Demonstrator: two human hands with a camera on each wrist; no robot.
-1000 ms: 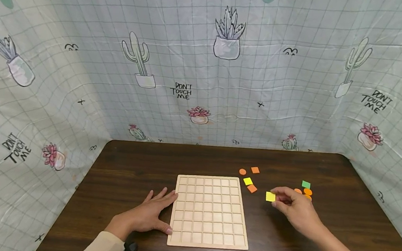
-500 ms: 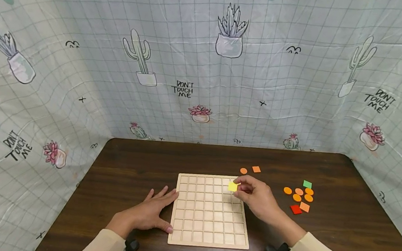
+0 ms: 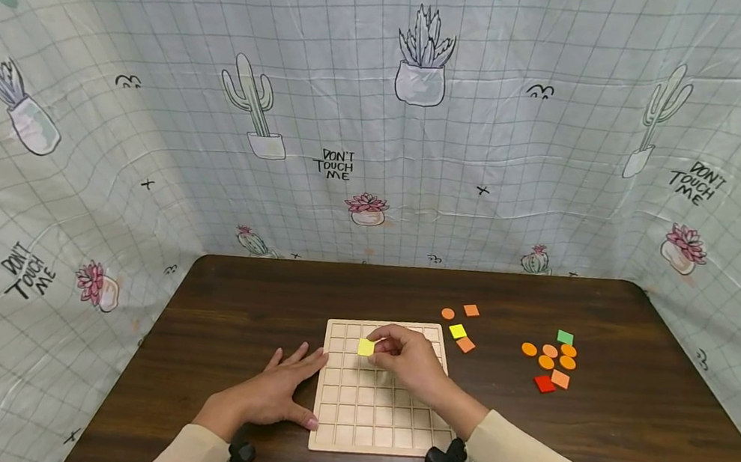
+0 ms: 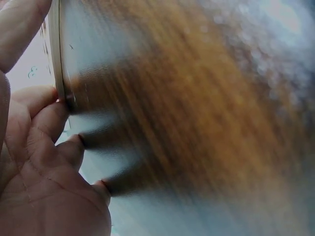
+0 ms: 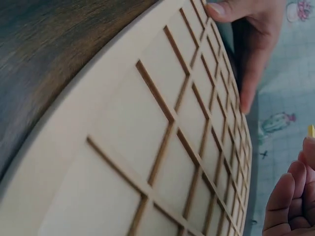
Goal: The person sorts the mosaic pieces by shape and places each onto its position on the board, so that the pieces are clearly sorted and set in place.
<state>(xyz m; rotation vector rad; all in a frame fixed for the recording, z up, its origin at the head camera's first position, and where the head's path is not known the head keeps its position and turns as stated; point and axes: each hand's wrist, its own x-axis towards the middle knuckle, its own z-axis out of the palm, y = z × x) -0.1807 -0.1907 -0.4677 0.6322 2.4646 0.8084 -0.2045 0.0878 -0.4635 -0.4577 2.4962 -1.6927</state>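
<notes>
A pale wooden grid board (image 3: 365, 416) lies on the dark table. Over its upper left part, my right hand (image 3: 412, 362) pinches a yellow square tile (image 3: 366, 347) between thumb and fingers. The right wrist view catches only a sliver of the yellow tile (image 5: 311, 131) at the fingertips. Spread out at the board's left side, my left hand (image 3: 272, 392) rests on the table, its thumb and fingertips touching the board's edge. The left wrist view has the left hand's palm (image 4: 39, 172) beside that edge.
Right of the board's top corner lie another yellow square tile (image 3: 458, 332), two orange square tiles (image 3: 465, 344) and an orange disc (image 3: 448, 314). Farther right are several orange discs (image 3: 546, 362), a green square tile (image 3: 565, 337), a red tile (image 3: 545, 385) and an orange square tile (image 3: 560, 380).
My right hand has carried the yellow square tile leftward from the loose pieces, across the board to its upper left part. The left hand has stayed at the board's edge.
</notes>
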